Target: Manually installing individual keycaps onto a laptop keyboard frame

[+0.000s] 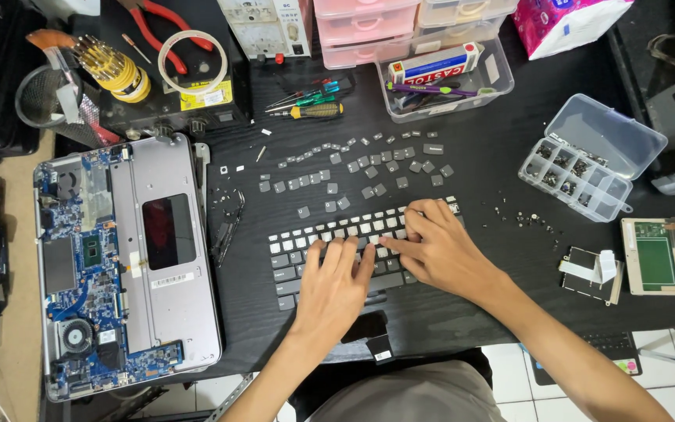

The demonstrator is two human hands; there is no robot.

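left hand [336,277]: lying flat on the keyboard [330,254], fingers spread and pressing on the keys, the grip open and holding nothing.
right hand [431,246]: resting just right of the left hand, fingers bent onto the keyboard's upper rows; cannot tell whether the grip is pinching a key.
keyboard: sitting under both hands, a flat dark slab with light square keys, near the front edge of the tabletop [470,312].
loose keycaps [353,168]: lying scattered beyond the fingertips, small grey squares, well apart from each other.
open room: bare black woodgrain showing right of the right hand, dotted with tiny screws [521,217].
laptop base [123,258]: lying far left of the left hand, silver metal with a blue circuit board, overhanging the tabletop's edge.
parts box [587,160]: standing beyond the right hand, clear plastic, lid up.
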